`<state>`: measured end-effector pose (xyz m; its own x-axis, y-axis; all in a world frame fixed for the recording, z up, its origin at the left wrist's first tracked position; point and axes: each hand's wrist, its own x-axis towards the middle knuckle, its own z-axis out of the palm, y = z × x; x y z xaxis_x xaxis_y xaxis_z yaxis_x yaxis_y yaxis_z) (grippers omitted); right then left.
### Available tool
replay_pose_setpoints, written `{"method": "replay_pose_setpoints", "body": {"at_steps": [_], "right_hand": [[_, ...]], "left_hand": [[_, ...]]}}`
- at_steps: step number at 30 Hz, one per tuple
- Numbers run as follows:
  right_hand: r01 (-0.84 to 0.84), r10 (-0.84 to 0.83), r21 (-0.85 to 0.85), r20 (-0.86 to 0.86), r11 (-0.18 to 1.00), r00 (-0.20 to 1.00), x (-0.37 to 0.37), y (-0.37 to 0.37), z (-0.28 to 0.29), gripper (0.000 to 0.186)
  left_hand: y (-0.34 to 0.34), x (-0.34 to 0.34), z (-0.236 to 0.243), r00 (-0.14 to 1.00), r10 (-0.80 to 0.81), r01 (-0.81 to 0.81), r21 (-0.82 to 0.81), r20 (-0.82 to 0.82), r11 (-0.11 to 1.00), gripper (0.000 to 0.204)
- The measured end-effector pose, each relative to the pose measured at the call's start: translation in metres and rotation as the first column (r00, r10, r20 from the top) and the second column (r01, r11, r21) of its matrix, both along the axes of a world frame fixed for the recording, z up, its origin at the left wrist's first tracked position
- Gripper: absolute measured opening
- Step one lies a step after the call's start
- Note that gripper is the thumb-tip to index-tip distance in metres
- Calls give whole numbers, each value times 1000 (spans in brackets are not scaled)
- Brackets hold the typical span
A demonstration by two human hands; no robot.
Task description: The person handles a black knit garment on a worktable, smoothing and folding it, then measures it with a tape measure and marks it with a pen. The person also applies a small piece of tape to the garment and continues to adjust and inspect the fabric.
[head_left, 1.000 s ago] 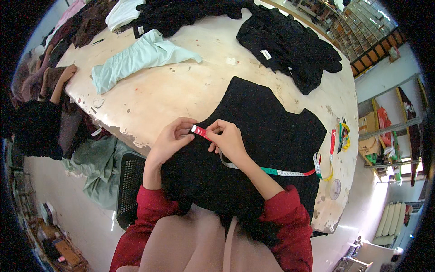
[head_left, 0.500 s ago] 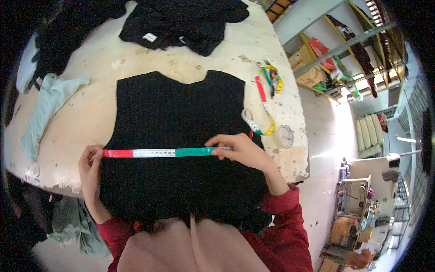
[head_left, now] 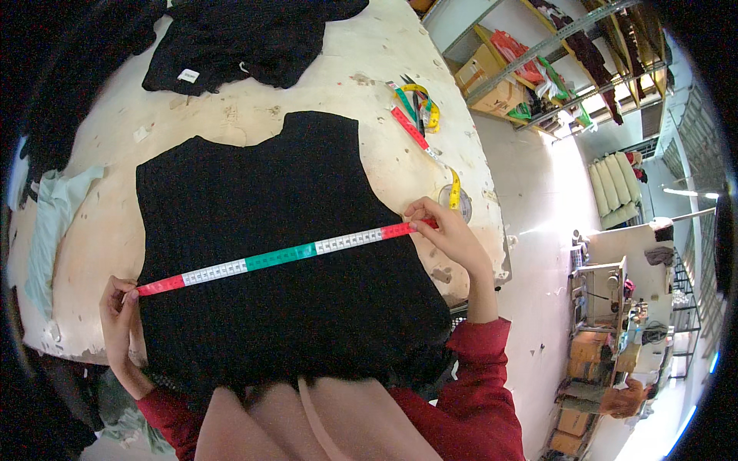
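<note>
A black sleeveless knit garment piece (head_left: 273, 177) lies flat on the pale, worn tabletop (head_left: 92, 223). A multicolored measuring tape (head_left: 280, 257) is stretched taut across it, slanting up to the right. My left hand (head_left: 119, 307) pinches the tape's red end at the garment's left edge. My right hand (head_left: 450, 242) grips the tape by the right edge, on a red segment. Beyond that hand are a clear round object (head_left: 455, 205), partly behind the tape's yellow stretch, and a pile of colored tapes with scissors (head_left: 415, 100) or a similar dark tool.
More black garments (head_left: 231, 42) lie at the back, and a pale mint cloth (head_left: 58, 223) at the left. On the right are a metal shelf with cartons and bags (head_left: 477, 77), cream padded rolls (head_left: 607, 192) and a cluttered workbench (head_left: 592, 323).
My hands have spread apart to the garment's two sides, drawing out a longer, slanted span of tape. My right hand has moved right and upward. The view has swung to the right.
</note>
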<state>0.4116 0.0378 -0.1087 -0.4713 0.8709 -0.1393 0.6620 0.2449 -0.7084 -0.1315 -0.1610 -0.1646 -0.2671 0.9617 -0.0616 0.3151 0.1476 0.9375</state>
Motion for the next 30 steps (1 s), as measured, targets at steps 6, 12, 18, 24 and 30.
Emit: {"method": "replay_pose_setpoints", "body": {"at_steps": [6, 12, 18, 24, 30], "right_hand": [[-86, 85, -22, -62, 996, 994, -7, 6, 4, 24], [-174, 179, -51, 109, 983, 978, -11, 6, -2, 26], [-141, 147, -94, 61, 985, 987, -3, -1, -5, 27], [-122, 119, -89, -37, 988, 992, 7, -4, -10, 27], [-94, 93, -59, -22, 994, 995, 3, -3, -13, 28]], "left_hand": [[3, -9, 4, 999, 26, -24, -60, 26, 998, 7], [2, -18, -9, 952, -10, 27, 51, -306, 998, 8], [2, -16, -8, 989, 79, -84, -39, -122, 996, 9], [5, -27, -6, 992, 5, -16, -86, -126, 996, 14], [-2, -30, 0, 991, -70, 58, -106, -116, 993, 16]]}}
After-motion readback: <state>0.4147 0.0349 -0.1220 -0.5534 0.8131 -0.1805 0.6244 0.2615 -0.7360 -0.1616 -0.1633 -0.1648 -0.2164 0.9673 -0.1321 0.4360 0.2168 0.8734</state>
